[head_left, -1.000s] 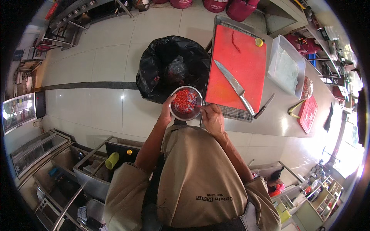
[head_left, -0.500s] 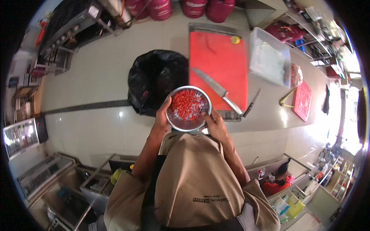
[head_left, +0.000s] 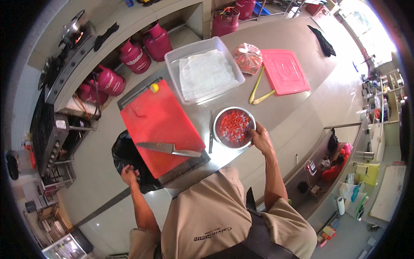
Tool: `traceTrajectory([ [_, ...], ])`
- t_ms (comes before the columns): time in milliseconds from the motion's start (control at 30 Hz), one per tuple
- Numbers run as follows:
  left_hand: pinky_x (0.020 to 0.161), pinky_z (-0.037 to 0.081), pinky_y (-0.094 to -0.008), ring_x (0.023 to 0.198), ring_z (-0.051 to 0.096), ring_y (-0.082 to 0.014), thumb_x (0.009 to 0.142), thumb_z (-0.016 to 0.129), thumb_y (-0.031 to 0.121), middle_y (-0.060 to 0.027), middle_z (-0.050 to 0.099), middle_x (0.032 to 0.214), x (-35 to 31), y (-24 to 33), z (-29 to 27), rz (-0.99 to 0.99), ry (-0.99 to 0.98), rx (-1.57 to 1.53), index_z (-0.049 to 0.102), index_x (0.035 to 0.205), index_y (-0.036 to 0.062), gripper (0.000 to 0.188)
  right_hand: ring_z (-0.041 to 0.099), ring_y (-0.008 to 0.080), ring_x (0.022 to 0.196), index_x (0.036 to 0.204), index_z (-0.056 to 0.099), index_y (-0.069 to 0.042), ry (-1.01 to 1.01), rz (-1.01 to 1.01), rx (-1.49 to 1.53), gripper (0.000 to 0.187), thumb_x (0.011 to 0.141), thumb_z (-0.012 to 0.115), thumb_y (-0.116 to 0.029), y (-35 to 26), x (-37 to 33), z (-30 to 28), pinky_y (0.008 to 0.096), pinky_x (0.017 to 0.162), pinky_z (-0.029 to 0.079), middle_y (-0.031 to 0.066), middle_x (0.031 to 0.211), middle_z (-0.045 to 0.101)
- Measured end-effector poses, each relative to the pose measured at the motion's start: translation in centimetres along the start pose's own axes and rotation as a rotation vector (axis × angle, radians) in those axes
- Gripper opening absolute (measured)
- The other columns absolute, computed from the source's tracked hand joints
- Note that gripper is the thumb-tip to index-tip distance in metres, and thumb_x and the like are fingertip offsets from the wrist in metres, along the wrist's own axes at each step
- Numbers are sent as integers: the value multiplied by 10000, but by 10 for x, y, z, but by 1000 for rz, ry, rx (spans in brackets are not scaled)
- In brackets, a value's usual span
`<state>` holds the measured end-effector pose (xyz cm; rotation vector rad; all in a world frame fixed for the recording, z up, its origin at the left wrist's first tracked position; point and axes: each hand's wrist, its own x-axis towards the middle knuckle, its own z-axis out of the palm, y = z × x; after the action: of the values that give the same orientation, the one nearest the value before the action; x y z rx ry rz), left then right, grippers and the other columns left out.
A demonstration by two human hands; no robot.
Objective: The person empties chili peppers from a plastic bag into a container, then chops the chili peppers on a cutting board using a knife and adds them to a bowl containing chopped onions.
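Observation:
My right hand (head_left: 260, 138) grips the right rim of a round metal bowl (head_left: 239, 143), thumb inside the edge. Finely chopped red and pale purple pieces (head_left: 235, 125) lie in the bowl, which is at the table's near edge. My left hand (head_left: 130, 174) is out at the left with nothing in it, its fingers loosely bent and apart. It is beside a black plastic bag (head_left: 123, 149) and the near-left corner of a red cutting board (head_left: 159, 116). Across the board lies a large knife (head_left: 157, 148). A small dark knife (head_left: 211, 136) lies between board and bowl.
A clear plastic tub (head_left: 170, 64) holding white cloth stands beyond the board. Behind the bowl are a tied bag of red pieces (head_left: 248, 58), a pink lid (head_left: 286, 73) and lemongrass stalks (head_left: 257, 86). A yellow citrus piece (head_left: 154, 88) sits on the board.
The bowl has moved right, from before my body to the table beside the small knife. My left hand has let go of it and moved left. The view has turned to the right.

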<state>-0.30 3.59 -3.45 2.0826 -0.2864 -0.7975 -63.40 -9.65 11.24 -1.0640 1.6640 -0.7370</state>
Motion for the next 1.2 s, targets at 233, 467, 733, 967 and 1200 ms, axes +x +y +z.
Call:
traceTrajectory([
  [233,1034,511,-466,1253,612,-394,902,671,137,-217,526,1459,-24,37,28,185,218,230,618,1394,93,497,752,381,885,1270,687,-23,83,-168,-460,510,977,675,-441,10,93,-51,510,805,585,243,998,754],
  [467,1148,398,-482,1393,485,-352,954,694,185,-185,502,1495,-58,103,69,397,157,215,623,1394,105,453,742,411,844,1160,741,-39,645,-678,-545,369,941,665,-326,-83,294,-63,506,755,574,244,918,742],
  [733,1132,434,-439,1376,532,-308,1017,660,138,-152,595,1452,-141,158,96,408,95,188,634,1380,60,372,755,361,917,1116,760,-64,251,-354,-319,333,860,699,-267,-143,311,-60,491,783,571,241,970,756],
  [967,1037,511,-338,1190,667,-200,1028,683,167,-125,719,1254,-178,205,99,541,-135,-20,674,1290,1,311,634,231,984,1063,691,-21,243,-886,-304,132,943,674,-74,-134,281,-102,351,856,503,88,1066,661],
  [1200,1022,520,-349,1164,682,-231,975,742,185,-115,715,1203,-236,306,140,936,-442,82,717,1259,38,320,642,306,1059,1064,696,-2,-314,-1147,-417,278,790,744,-14,-225,133,-37,407,961,506,146,1084,658],
])
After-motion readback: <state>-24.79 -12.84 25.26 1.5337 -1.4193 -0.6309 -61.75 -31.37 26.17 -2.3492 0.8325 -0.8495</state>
